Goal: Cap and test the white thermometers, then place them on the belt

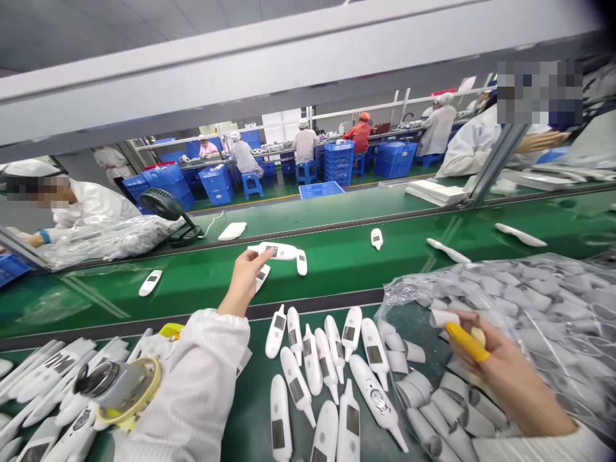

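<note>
Over the green belt, my left hand (243,279) pinches a white handheld thermometer (287,251) with a small dark screen. Close beside it on the belt are another thermometer (301,262) and one partly hidden by my fingers (262,277). My right hand (505,366), with a yellow finger cot, is closed on a short white tubular cap (443,318) above an open clear plastic bag (539,289) of similar caps. Between my hands, several thermometers (312,360) lie on the green bench, screens mostly facing up.
More thermometers (52,369) and a grey-lidded container (122,385) sit at the left. A single thermometer (151,282) rests on the belt. Behind it stand a black fan (166,205) and a metal post (495,160). Co-workers sit across the belt and farther back near blue crates (339,163).
</note>
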Demonstrator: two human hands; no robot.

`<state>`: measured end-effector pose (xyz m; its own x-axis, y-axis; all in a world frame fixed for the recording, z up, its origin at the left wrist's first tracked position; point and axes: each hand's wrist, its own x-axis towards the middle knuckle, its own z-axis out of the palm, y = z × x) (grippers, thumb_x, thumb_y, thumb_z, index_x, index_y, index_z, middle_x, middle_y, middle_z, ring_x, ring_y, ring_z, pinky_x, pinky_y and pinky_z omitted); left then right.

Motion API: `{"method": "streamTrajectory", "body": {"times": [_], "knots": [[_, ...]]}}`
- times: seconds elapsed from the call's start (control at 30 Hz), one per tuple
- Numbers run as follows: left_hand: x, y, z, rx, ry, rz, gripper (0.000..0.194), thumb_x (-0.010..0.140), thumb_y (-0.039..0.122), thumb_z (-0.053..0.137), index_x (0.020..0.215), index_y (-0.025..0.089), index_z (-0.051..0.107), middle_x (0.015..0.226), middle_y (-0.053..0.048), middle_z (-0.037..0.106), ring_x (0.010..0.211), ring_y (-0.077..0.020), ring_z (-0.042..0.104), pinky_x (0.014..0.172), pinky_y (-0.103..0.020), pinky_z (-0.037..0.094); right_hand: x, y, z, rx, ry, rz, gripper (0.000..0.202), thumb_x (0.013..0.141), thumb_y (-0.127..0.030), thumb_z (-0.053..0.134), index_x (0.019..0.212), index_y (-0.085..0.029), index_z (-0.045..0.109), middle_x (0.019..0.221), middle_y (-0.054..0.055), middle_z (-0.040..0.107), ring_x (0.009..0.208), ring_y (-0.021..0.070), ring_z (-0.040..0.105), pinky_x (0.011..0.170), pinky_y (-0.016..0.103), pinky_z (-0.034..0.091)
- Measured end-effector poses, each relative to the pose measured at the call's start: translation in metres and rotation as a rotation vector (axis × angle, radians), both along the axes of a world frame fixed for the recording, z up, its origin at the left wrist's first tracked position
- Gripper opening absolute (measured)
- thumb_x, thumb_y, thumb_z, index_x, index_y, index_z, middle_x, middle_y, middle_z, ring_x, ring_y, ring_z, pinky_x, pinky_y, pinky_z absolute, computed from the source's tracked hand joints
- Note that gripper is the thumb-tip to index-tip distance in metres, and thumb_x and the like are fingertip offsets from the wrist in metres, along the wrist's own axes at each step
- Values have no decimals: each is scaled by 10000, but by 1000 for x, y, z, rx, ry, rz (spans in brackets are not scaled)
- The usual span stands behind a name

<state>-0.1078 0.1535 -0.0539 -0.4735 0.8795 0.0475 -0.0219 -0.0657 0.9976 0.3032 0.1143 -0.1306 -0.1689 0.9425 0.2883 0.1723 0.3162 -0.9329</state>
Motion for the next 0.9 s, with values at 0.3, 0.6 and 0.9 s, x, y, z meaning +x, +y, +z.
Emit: {"method": "streamTrajectory", "body": {"times": [0.3, 0.6, 0.9], "knots": [[98, -100, 38, 190, -488, -373, 291, 969, 428, 516, 1141, 196, 553, 759, 10, 584, 689, -130, 639, 634, -247, 539, -103, -36, 110, -324, 550, 299, 424, 822, -522, 699, 1080, -232, 527, 678, -32, 528, 462, 70, 324, 426, 206, 188], [107, -163, 55, 52, -377, -759, 620, 943, 257, 587, 1490, 309, 299, 822, 8, 610, 687, -117, 594, 679, -236, 514, -142, -49, 130, -177, 634, 298, 421, 774, -473, 723, 1025, -245, 472, 604, -85, 465, 434, 55, 307, 403, 172, 169], [115, -166, 52, 56, -90, -720, 700, 918, 419, 632, 1529, 353, 297, 992, -39, 642, 726, -135, 598, 642, -246, 517, -142, -54, 128, 21, 646, 245, 256, 846, -363, 715, 1033, -243, 587, 558, -83, 424, 453, 51, 315, 423, 167, 198]]}}
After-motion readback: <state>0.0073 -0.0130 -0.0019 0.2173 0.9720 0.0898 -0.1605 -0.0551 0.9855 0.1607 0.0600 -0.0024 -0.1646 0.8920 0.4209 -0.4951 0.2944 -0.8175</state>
